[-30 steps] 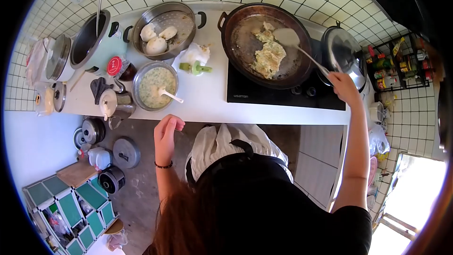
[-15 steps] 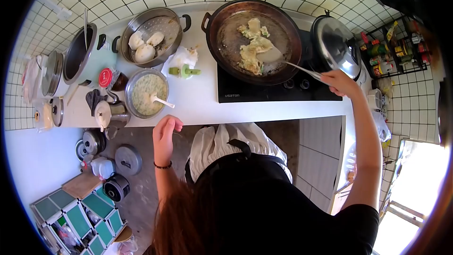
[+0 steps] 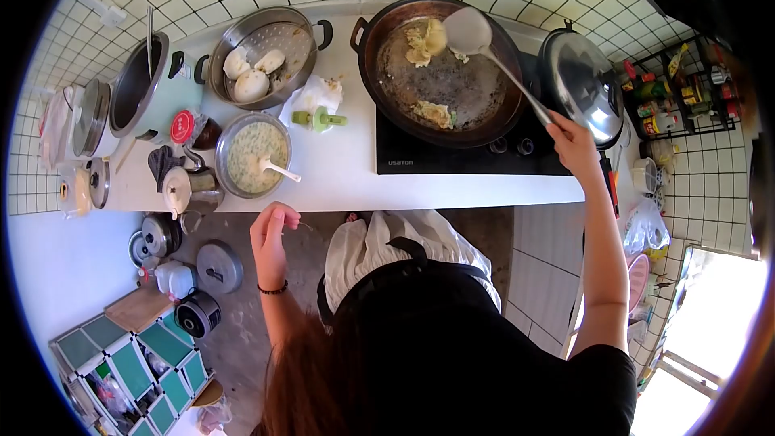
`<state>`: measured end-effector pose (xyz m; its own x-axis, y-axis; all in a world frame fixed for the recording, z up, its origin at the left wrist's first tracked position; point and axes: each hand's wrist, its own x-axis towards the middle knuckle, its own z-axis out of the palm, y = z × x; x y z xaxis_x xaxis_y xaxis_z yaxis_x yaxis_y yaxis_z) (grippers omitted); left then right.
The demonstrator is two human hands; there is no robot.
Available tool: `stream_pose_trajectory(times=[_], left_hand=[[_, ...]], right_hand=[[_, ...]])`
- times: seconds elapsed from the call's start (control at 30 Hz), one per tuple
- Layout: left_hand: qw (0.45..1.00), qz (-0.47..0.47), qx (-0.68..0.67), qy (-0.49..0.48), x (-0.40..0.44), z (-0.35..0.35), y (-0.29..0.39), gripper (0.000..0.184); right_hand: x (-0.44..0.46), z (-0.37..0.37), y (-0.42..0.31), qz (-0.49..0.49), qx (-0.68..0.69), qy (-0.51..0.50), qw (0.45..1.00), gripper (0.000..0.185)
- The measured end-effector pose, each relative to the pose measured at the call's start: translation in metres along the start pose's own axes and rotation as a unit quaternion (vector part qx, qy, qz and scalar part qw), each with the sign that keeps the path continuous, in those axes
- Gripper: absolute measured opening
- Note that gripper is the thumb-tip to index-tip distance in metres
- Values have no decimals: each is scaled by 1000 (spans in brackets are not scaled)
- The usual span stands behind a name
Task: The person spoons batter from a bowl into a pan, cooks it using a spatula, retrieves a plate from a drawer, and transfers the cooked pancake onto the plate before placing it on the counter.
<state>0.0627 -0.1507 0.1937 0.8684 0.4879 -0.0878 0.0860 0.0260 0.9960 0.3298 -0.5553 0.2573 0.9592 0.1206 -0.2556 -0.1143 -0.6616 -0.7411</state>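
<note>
My right hand (image 3: 575, 145) is closed around the handle of a spatula (image 3: 468, 30). Its broad blade is over the back of the wok (image 3: 502, 117), beside a folded lump of egg pancake (image 3: 425, 40). A smaller browned piece (image 3: 433, 115) lies near the wok's front. My left hand (image 3: 274, 230) hovers just off the counter's front edge, fingers bent and pressed together. A faint thin line runs from its fingertips, too fine to name. Nearest to it stands a metal bowl (image 3: 222, 163) of pale batter with green bits, a white spoon (image 3: 278, 169) resting inside.
The wok sits on a black induction cooker (image 3: 404, 157). Left of it are a green-handled tool (image 3: 320, 119), a steamer pan (image 3: 303, 52) with white pieces, a pale green pot (image 3: 179, 85) and a kettle (image 3: 202, 194). A lidded pan (image 3: 569, 73) and spice rack (image 3: 686, 97) stand right.
The spatula has swung from the wok's middle to its back. The egg pancake is now bunched at the back, with a piece left in front. My left hand has shifted slightly left, fingers closer together.
</note>
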Motion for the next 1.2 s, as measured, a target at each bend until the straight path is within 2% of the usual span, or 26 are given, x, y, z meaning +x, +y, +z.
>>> stream_pose_trajectory(times=[0.03,0.13,0.17,0.27,0.4,0.43,0.57,0.67,0.77,0.87,1.07,1.2], left_hand=[[1000,4,2,0,1,-1,-1,28],[1000,9,-3,-4,5,-1,0,29],[1000,10,-6,-7,7,0,1,29],[1000,6,12,-16,11,3,4,29],[1000,2,7,-14,12,5,4,30],[1000,0,9,-16,12,4,3,30],[1000,-2,5,-12,8,2,2,30],[1000,4,4,-13,4,-4,-1,30],[1000,-2,-2,3,-2,-8,-4,29],[1000,-2,-7,6,-7,-9,-6,29],[1000,-7,-4,2,-12,-8,-3,28],[1000,6,-13,16,-13,-9,-3,28]], right_hand=[[-2,-6,1,-76,-111,48,990,33],[-27,-1,-16,-177,-263,130,939,32],[-30,4,-13,-251,-243,149,925,32],[-41,8,-22,-173,-298,118,932,32],[-28,3,-6,-146,-242,126,951,34],[-24,0,-13,-68,-242,96,963,34],[13,-13,14,-31,-237,9,971,35],[33,-13,15,95,-109,-69,987,36],[37,1,-8,117,-56,-102,986,36],[55,24,-8,110,34,-192,975,36],[50,78,-9,145,210,-176,951,37],[23,51,-6,76,145,-99,982,35]])
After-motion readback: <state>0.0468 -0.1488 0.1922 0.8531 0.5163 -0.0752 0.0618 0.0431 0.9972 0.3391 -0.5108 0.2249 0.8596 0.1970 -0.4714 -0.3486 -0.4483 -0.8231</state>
